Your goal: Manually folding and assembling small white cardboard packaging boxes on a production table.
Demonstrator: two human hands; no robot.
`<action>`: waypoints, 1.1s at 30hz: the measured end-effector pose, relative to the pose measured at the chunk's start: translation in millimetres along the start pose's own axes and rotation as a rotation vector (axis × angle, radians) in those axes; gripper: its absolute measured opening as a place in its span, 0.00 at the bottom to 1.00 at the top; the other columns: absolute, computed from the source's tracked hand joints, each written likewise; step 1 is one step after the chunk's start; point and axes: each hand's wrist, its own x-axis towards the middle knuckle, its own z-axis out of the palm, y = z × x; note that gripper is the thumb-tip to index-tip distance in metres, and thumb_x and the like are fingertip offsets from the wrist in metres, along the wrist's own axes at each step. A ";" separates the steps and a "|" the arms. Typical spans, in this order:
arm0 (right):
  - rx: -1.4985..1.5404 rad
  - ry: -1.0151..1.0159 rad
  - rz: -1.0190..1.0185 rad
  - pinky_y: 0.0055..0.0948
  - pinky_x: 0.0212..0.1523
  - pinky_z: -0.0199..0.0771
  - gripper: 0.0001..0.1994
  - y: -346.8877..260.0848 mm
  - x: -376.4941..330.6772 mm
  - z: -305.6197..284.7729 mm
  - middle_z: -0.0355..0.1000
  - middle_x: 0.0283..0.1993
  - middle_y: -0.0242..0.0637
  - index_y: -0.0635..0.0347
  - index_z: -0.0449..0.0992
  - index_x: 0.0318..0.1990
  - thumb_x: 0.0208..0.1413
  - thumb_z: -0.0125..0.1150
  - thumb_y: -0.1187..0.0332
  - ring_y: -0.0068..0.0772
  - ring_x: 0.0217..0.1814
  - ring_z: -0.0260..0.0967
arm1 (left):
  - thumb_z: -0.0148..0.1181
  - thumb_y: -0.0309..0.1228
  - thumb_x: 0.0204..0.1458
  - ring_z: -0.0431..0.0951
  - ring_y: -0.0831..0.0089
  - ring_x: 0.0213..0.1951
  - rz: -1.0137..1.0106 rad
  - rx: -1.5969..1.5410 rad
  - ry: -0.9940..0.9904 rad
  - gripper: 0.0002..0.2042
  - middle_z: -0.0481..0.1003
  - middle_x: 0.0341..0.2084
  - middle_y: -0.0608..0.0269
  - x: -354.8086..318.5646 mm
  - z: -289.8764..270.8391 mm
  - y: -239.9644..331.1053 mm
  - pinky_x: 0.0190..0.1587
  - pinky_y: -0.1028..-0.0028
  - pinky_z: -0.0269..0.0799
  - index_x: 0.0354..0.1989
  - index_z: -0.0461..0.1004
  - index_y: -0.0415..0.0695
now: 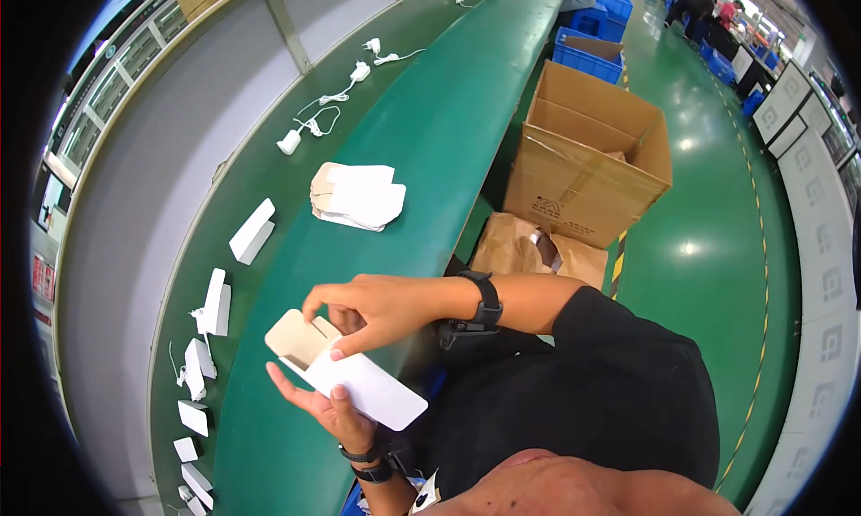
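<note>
Between my hands is a small white cardboard box, tilted, with its flap end open and the tan inside showing. My left hand supports it from below, thumb on its near face and fingers behind it. My right hand grips the open end, thumb on the white face and curled fingers at the flap. Whether anything lies inside the box is hidden. Beyond my hands, a stack of flattened white boxes rests on the green conveyor belt.
Along the left ledge stand several folded white boxes, some with white cables. White plug chargers lie farther up. To the right of the belt are a large open carton, brown paper and blue crates. People work far off.
</note>
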 end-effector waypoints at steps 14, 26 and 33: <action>0.016 0.355 -0.517 0.35 0.52 0.75 0.17 59.6 6.0 33.2 0.77 0.50 0.39 0.59 0.76 0.57 0.63 0.60 0.62 0.41 0.54 0.75 | 0.52 0.41 0.60 0.72 0.57 0.54 -0.054 -0.096 0.135 0.30 0.65 0.57 0.45 5.6 -2.0 -37.2 0.56 0.62 0.70 0.66 0.53 0.40; 0.121 0.277 -0.368 0.40 0.55 0.76 0.08 40.6 -13.5 -17.9 0.80 0.48 0.48 0.64 0.83 0.41 0.55 0.65 0.72 0.47 0.53 0.78 | 0.61 0.25 0.58 0.74 0.59 0.52 0.227 0.065 -0.176 0.41 0.70 0.52 0.38 18.7 31.1 -29.1 0.54 0.64 0.69 0.71 0.36 0.47; 0.150 0.304 -0.230 0.38 0.56 0.76 0.10 43.8 -18.9 -26.2 0.80 0.49 0.48 0.63 0.83 0.42 0.51 0.66 0.76 0.45 0.54 0.77 | 0.60 0.26 0.59 0.74 0.59 0.52 0.268 0.120 -0.225 0.37 0.69 0.54 0.37 23.6 35.4 -42.4 0.54 0.63 0.70 0.70 0.40 0.45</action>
